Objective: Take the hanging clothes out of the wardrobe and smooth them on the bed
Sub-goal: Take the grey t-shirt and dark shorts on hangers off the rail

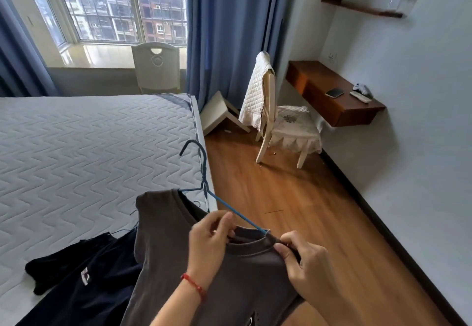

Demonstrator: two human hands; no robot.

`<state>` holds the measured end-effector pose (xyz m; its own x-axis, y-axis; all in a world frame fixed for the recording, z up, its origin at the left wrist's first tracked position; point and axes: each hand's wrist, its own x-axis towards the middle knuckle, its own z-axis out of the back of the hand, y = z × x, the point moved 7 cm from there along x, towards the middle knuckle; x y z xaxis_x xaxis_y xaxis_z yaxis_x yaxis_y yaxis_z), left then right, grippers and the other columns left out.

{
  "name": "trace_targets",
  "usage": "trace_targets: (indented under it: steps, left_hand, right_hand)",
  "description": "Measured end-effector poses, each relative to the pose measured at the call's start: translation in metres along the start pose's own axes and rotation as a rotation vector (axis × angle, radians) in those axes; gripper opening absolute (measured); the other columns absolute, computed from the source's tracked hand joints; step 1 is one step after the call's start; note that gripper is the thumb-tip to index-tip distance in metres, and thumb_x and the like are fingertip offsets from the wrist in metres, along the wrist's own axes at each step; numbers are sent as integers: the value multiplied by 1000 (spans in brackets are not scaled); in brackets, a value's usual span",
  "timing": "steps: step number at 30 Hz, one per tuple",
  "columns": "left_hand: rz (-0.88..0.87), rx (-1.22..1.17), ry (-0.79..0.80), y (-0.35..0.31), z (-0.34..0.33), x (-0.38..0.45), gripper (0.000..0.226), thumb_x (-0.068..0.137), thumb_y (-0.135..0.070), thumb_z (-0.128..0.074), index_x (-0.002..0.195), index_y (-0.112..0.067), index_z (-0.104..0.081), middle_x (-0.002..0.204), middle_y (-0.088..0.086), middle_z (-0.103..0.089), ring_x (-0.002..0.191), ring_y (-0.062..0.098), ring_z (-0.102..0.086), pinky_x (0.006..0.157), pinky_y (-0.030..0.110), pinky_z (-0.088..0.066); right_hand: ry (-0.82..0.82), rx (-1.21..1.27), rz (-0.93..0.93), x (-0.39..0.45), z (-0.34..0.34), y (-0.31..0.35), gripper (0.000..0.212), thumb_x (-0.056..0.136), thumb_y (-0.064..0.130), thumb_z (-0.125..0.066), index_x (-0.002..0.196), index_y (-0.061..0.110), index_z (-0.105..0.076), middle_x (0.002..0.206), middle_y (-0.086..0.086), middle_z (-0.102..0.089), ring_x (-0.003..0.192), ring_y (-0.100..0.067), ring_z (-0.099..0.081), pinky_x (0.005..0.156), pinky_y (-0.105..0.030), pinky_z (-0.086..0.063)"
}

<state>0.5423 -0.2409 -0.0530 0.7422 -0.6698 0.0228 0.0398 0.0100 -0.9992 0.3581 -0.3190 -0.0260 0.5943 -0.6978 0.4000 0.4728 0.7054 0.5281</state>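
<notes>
A grey-brown T-shirt (168, 244) hangs on a blue wire hanger (204, 185) over the bed's near right corner. The hanger's right arm sticks out through the neck opening. My left hand (209, 241), with a red bracelet at the wrist, pinches the collar beside the hanger arm. My right hand (301, 262) grips the shirt's right shoulder at the collar, where the hanger arm ends. A dark navy garment (84, 277) with a small white patch lies flat on the mattress (84, 152) to the left. No wardrobe is in view.
A white chair (281, 121) with quilted covers stands on the wooden floor by a wall-mounted wooden desk (332, 98) holding a phone and a remote. A low white stool (217, 113) leans by the blue curtain. A second chair stands at the window.
</notes>
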Motion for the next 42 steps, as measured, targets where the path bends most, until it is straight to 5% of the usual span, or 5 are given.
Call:
trace_targets:
  steps: [9, 17, 23, 29, 42]
  left_hand:
    - [-637, 1015, -299, -43, 35, 76, 42, 95, -37, -34, 104, -12, -67, 102, 8, -70, 110, 19, -48, 105, 27, -21]
    - [-602, 847, -10, -87, -109, 83, 39, 90, -32, -39, 91, -4, -67, 84, 7, -62, 77, 24, -61, 74, 29, -46]
    - [-697, 803, 42, -119, -220, 73, 33, 89, -29, -43, 90, -5, -66, 81, 6, -61, 72, 24, -61, 69, 34, -50]
    - [-771, 749, 32, -147, -285, 64, 33, 88, -27, -45, 90, -3, -68, 82, -8, -54, 74, 8, -55, 72, 14, -43]
    - [-787, 699, -34, -159, -339, 124, 19, 88, -14, -50, 90, -3, -66, 80, -3, -52, 74, -3, -46, 76, -3, -33]
  right_hand:
    - [2, 244, 48, 42, 61, -76, 14, 83, 48, -57, 80, 35, -53, 64, 18, -60, 49, -1, -52, 45, -10, -37]
    - [-3, 295, 53, 81, 147, -190, 15, 83, 34, -65, 76, 45, -58, 68, 9, -64, 63, -13, -60, 55, -24, -46]
    - [26, 295, 63, 96, 199, -269, 47, 74, 80, -35, 82, 39, -56, 71, 7, -64, 64, -14, -60, 55, -34, -49]
    - [-27, 58, 187, 125, 241, -286, 45, 87, 68, -23, 87, 30, -47, 54, 28, -48, 60, 12, -53, 50, -6, -37]
    - [-277, -96, 290, 223, 296, -305, 34, 86, 42, -42, 81, 14, -61, 57, 12, -51, 45, -3, -39, 48, -24, -39]
